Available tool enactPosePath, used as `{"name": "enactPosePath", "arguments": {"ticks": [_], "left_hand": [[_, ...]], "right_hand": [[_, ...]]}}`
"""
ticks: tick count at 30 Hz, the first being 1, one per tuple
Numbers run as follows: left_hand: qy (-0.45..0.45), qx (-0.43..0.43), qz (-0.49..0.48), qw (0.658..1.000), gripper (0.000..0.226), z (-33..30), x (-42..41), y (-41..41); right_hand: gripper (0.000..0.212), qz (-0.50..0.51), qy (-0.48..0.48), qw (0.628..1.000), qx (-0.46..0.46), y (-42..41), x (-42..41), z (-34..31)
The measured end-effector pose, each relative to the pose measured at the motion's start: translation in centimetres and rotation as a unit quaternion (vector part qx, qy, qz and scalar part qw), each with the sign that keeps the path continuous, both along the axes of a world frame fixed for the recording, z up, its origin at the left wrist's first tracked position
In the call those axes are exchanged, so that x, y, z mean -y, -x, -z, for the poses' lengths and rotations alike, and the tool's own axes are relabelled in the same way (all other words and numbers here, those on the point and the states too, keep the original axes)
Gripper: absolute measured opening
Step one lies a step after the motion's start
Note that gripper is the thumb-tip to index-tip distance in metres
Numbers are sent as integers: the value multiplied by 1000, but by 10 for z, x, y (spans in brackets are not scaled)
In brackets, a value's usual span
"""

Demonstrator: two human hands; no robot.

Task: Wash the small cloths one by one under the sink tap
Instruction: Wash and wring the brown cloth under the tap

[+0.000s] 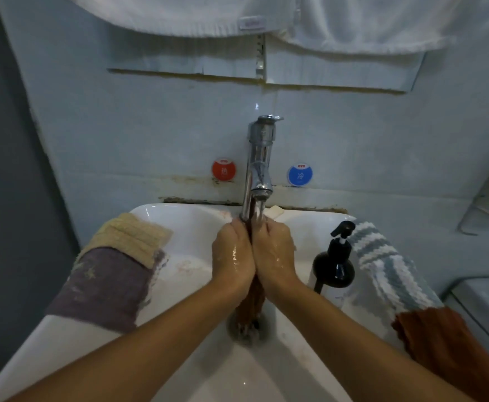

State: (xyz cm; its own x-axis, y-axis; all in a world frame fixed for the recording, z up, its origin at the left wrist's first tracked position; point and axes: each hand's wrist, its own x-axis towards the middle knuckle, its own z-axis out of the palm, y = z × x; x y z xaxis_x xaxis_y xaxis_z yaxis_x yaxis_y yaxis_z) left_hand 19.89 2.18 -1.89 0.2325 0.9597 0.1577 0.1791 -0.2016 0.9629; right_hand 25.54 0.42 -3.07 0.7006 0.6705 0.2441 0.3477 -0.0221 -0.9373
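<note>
Two white towels (pixel 353 21) are hanging along the top of the wall, and below them the white sink (pixel 185 227) is filling most of my view. My forearms are reaching in from the bottom corners and meeting over the basin. On the left rim a purple cloth (pixel 104 288) is lying with a beige cloth (pixel 130 236) partly on top of it at the far end. On the right rim a blue-and-white striped cloth (pixel 388 268) is draping over the edge, and an orange cloth (pixel 440 338) is lying at its near end. The chrome tap (pixel 259 166) is standing at the back of the sink, and water is running from its spout straight down onto my hands. A dark pump bottle (pixel 336 259) is standing just right of my right wrist.

My left hand (pixel 233 253) and my right hand (pixel 275 250) are pressing together palm to palm under the stream — both wet — squeezing a rust-brown cloth (pixel 253 306) between them. It is showing as a dark strip between my fingertips, and its tail is hanging below my wrists over the drain (pixel 237 329). Red (pixel 223 169) and blue (pixel 300 174) round stickers are flanking the tap on the wall.
</note>
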Motion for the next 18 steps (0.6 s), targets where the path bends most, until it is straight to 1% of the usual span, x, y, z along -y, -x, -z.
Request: {"name": "enactPosePath", "arguments": {"ticks": [3,6,7,8,10,12,14,15,16,17,18], "left_hand": [[-33,18,0,999,30,5,7,-1],[-28,-34,9,999,26,10,1,-2],[-25,-28,19,999,26,11,0,-2],[-24,-4,33,999,26,11,1,0],[-22,31,43,998,24,8,7,2],[-11,63,7,998,18,3,9,3],[40,116,-50,991,8,-1,8,6],[77,147,-72,984,11,-3,6,7],[107,176,-90,974,18,-5,2,9],[114,192,-109,969,23,-5,-3,10],[91,181,-127,971,25,-4,-8,12]], "right_hand": [[37,-13,22,999,-27,-4,2,4],[35,-51,-19,998,-14,-5,9,3],[33,-58,-31,998,-5,-4,11,1],[33,-60,-32,998,-7,-4,11,1],[35,-67,-9,997,-35,-7,13,-2],[33,-99,22,993,-60,-12,17,-9],[25,-124,25,989,-72,-16,19,-16],[20,-131,13,989,-74,-17,20,-21],[21,-138,0,988,-71,-18,21,-24],[25,-148,-6,987,-67,-18,21,-27],[26,-162,-2,985,-56,-20,21,-28]]}}
